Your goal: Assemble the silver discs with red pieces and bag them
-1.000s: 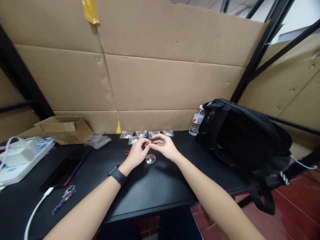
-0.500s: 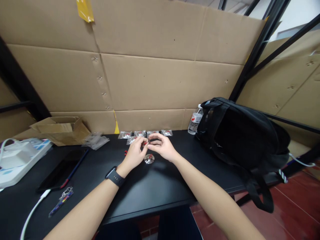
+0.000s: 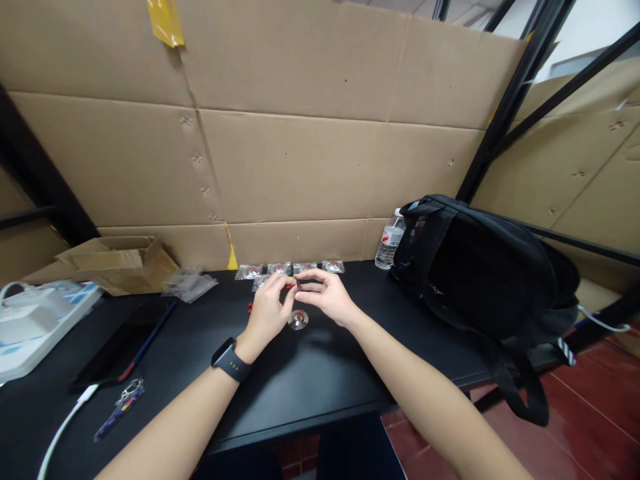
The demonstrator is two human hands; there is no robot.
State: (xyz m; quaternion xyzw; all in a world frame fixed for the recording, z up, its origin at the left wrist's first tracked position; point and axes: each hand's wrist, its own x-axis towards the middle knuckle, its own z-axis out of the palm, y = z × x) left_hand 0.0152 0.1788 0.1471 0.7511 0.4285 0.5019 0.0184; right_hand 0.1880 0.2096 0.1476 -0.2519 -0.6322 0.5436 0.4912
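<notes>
At the middle of the table, my left hand (image 3: 271, 308) and my right hand (image 3: 327, 295) meet, fingertips pinched on one small finger cymbal (image 3: 297, 285). It is turned nearly edge-on, with red cord showing beside it; the fingers cover much of it. A second silver finger cymbal (image 3: 299, 320) with a red cord at its centre lies flat on the table just below my hands. Behind them, several clear plastic packets (image 3: 333, 267) with red bits inside are laid out in rows. Some red cord (image 3: 250, 308) shows just left of my left hand.
A black backpack (image 3: 480, 273) and a water bottle (image 3: 390, 241) stand on the right. On the left are a cardboard box (image 3: 117, 267), clear plastic bags (image 3: 190, 285), a power strip (image 3: 45, 327), a phone (image 3: 123, 340) on a cable and a keychain (image 3: 120, 410). A cardboard wall (image 3: 300, 153) closes the back.
Both hands keep their pinch on the cymbal, with only a slight shift of the fingers. The whole view has moved a little; the things on the table stay where they were.
</notes>
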